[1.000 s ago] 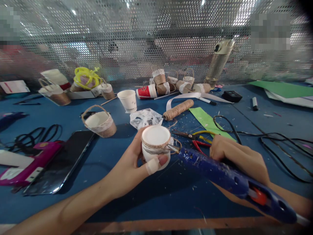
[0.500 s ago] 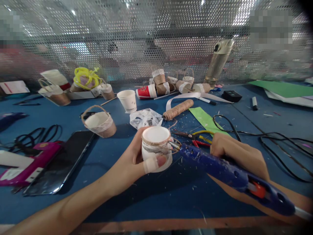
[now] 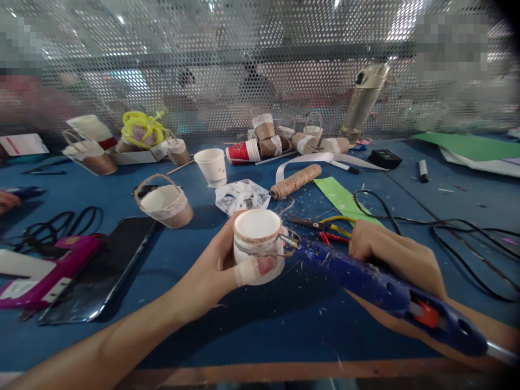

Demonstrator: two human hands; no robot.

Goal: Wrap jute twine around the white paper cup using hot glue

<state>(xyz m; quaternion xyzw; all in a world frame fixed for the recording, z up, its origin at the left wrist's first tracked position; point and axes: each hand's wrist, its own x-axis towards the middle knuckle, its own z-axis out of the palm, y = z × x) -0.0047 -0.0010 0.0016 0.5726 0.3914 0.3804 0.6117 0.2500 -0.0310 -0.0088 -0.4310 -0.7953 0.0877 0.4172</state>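
My left hand (image 3: 219,271) is wrapped round a small white paper cup (image 3: 257,238) with twine and lace wound near its rim; a bandaged thumb presses the cup's front. My right hand (image 3: 396,260) grips a blue hot glue gun (image 3: 382,292), whose metal nozzle touches the cup's right side at the twine band. Both are held just above the blue table (image 3: 252,325).
A finished cup basket (image 3: 166,203), a white cup (image 3: 212,166), a twine spool (image 3: 296,181), crumpled lace (image 3: 241,196), pliers (image 3: 325,226), green paper (image 3: 345,201) and black cables (image 3: 455,233) lie around. A phone (image 3: 101,268) and pink glue gun (image 3: 44,276) sit left. Another person's fingers (image 3: 7,200) show at far left.
The cup has turned slightly in my left hand and the glue gun has shifted a little leftward along it. Another person's fingers have appeared at the far left edge.
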